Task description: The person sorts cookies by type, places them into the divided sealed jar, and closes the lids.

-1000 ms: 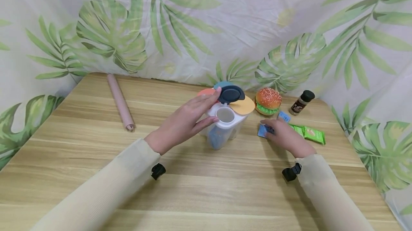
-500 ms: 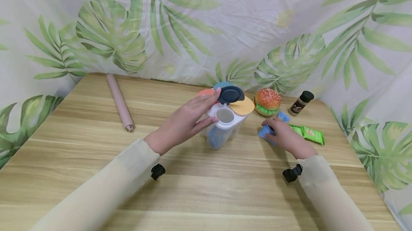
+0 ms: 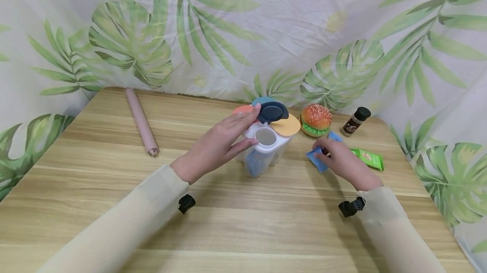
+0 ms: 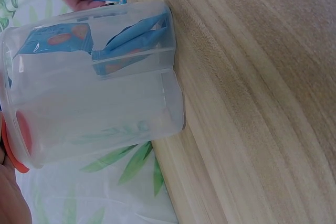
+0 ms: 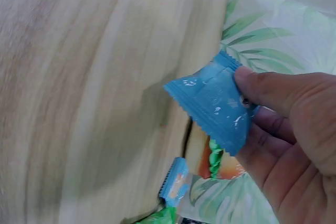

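Between your right thumb and fingers you pinch a small blue packet [image 5: 207, 100], a pillow-shaped, glossy wrapper with zigzag ends, held above the wood-grained worktop [image 3: 228, 230], right of the container [image 4: 126, 98]. Your right hand [image 3: 342, 159] is curled on it, while your left hand [image 3: 218, 146] lies extended at the container's top, fingers straight, the index finger against the raised dark lid [image 3: 272, 113]. The container is clear, smooth plastic with a white top and a round opening, standing at the middle of the worktop towards its far edge. A domed, seeded burger [image 3: 316, 120] sits near that edge, a black-capped bottle [image 3: 355, 121] by the far right corner, and a slim pink roll [image 3: 141, 123] towards the far left corner. Your right hand partly covers a second blue packet [image 3: 335, 137] and a green packet [image 3: 370, 159], so you cannot tell whether the green is one piece or two. Blue packets [image 4: 131, 40] inside the container overlap, leaving their number uncertain, at least two. Count four lids, one raised; one burger, one bottle, one roll.
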{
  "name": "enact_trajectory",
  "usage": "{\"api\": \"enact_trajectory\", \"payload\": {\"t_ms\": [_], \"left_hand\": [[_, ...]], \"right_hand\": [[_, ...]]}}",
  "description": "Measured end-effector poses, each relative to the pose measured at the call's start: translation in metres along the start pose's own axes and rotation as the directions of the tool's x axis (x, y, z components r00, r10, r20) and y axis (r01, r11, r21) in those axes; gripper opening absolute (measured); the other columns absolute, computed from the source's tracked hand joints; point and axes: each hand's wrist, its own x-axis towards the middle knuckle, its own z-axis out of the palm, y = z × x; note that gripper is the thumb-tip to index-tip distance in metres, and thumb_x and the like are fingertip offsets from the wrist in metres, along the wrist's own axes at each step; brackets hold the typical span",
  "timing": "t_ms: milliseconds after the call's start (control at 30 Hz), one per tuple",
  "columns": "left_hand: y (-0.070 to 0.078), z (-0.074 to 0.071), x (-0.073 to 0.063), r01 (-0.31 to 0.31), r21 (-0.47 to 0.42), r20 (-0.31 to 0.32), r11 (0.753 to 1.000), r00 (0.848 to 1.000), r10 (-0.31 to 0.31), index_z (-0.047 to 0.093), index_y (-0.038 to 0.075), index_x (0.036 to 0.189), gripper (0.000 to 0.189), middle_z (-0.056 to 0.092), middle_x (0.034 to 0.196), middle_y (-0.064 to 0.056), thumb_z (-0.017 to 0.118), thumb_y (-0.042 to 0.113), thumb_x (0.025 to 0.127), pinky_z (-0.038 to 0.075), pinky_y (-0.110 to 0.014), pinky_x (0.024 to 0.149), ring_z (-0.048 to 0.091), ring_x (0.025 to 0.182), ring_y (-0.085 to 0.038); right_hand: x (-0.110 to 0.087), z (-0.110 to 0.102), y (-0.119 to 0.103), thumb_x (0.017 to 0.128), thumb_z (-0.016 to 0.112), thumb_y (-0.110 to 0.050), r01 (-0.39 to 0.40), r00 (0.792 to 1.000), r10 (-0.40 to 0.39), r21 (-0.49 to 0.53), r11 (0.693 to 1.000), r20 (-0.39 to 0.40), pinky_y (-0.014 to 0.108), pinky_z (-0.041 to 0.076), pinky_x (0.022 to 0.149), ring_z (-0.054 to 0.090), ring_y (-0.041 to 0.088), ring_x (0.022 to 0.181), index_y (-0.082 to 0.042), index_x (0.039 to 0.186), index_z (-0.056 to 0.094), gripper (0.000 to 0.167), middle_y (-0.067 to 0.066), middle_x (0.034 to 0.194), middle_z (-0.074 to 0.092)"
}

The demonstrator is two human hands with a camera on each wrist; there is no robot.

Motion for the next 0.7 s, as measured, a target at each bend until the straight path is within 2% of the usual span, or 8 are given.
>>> {"api": "enact_trajectory", "payload": {"t_ms": [167,367,500,633,700], "left_hand": [[0.001,0.000,0.000,0.001,0.005,0.003,1.000,1.000,-0.001,0.034,0.005,0.163,0.074,0.042,0.167,-0.010,0.071,0.023,0.102,0.043,-0.044,0.124,0.047,0.152,-0.028],[0.002,-0.002,0.000,0.004,0.007,0.003,1.000,1.000,-0.004,0.035,0.004,0.163,0.073,0.042,0.167,-0.009,0.071,0.024,0.102,0.043,-0.042,0.124,0.049,0.150,-0.026],[0.002,-0.002,-0.001,0.011,0.004,0.003,1.000,1.000,-0.011,0.036,0.004,0.162,0.073,0.042,0.167,-0.009,0.071,0.023,0.101,0.042,-0.042,0.125,0.049,0.150,-0.026],[0.002,-0.001,-0.001,0.012,0.004,0.007,1.000,1.000,-0.012,0.036,0.004,0.162,0.073,0.042,0.168,-0.009,0.071,0.023,0.102,0.042,-0.042,0.125,0.048,0.151,-0.026],[0.002,-0.001,0.000,0.012,0.011,0.007,1.000,1.000,-0.012,0.036,0.004,0.162,0.073,0.042,0.167,-0.009,0.071,0.024,0.102,0.042,-0.042,0.125,0.048,0.151,-0.026]], "right_hand": [[-0.005,-0.005,-0.009,0.101,0.068,-0.005,0.064,0.992,-0.060,0.031,0.997,-0.113,0.041,0.061,0.078,0.069,0.026,0.092,-0.002,0.112,0.068,0.011,0.014,0.100,0.072],[-0.010,-0.012,-0.028,0.100,0.071,-0.006,0.127,0.953,-0.106,0.054,0.990,-0.284,0.040,0.064,0.076,0.070,0.023,0.086,-0.003,0.109,0.069,0.010,0.012,0.096,0.074],[-0.013,-0.016,-0.042,0.099,0.072,-0.006,0.158,0.918,-0.122,0.067,0.985,-0.377,0.028,0.062,0.077,0.067,0.015,0.086,-0.006,0.108,0.069,0.010,0.008,0.096,0.074],[-0.014,-0.019,-0.055,0.095,0.075,-0.001,0.236,0.864,-0.156,0.110,0.966,-0.479,0.009,0.057,0.076,0.062,0.002,0.088,-0.002,0.107,0.068,0.014,0.008,0.098,0.074],[-0.014,-0.020,-0.063,0.092,0.076,0.004,0.290,0.838,-0.174,0.151,0.945,-0.518,0.005,0.056,0.077,0.062,-0.002,0.089,0.001,0.106,0.067,0.017,0.010,0.098,0.073]]}}
